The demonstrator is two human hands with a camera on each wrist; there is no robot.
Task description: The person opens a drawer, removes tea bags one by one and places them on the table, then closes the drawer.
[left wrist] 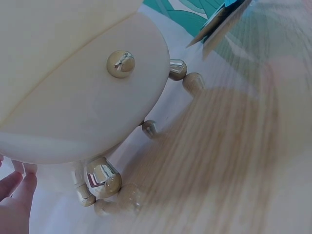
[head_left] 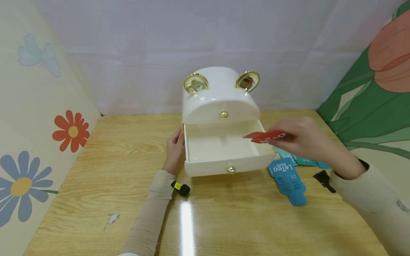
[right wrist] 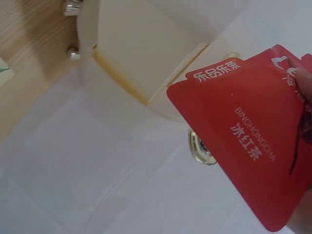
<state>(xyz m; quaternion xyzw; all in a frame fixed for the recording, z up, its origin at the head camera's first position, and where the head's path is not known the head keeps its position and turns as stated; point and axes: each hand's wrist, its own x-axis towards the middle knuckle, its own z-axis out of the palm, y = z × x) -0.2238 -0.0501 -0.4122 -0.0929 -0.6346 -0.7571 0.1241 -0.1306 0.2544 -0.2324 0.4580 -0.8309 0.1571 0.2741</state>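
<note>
A glossy white box (head_left: 221,85) with gold ears stands on the table, its lower drawer (head_left: 208,167) pulled out and bare inside. My left hand (head_left: 174,149) rests against the box's left side; in the left wrist view its fingers (left wrist: 19,195) touch the wall beside the gold feet. Over the right part of the drawer, my right hand (head_left: 296,135) pinches a red tea sachet (head_left: 264,137). The right wrist view shows white lettering on this red sachet (right wrist: 234,131), with only part of the hand at the right edge.
Right of the drawer lies a blue bottle-shaped LeTea sachet (head_left: 288,181), with teal sachets (head_left: 305,161) behind it. A small black object (head_left: 324,180) lies near the right sleeve. White cloth (head_left: 144,71) hangs behind the wooden table (head_left: 128,153).
</note>
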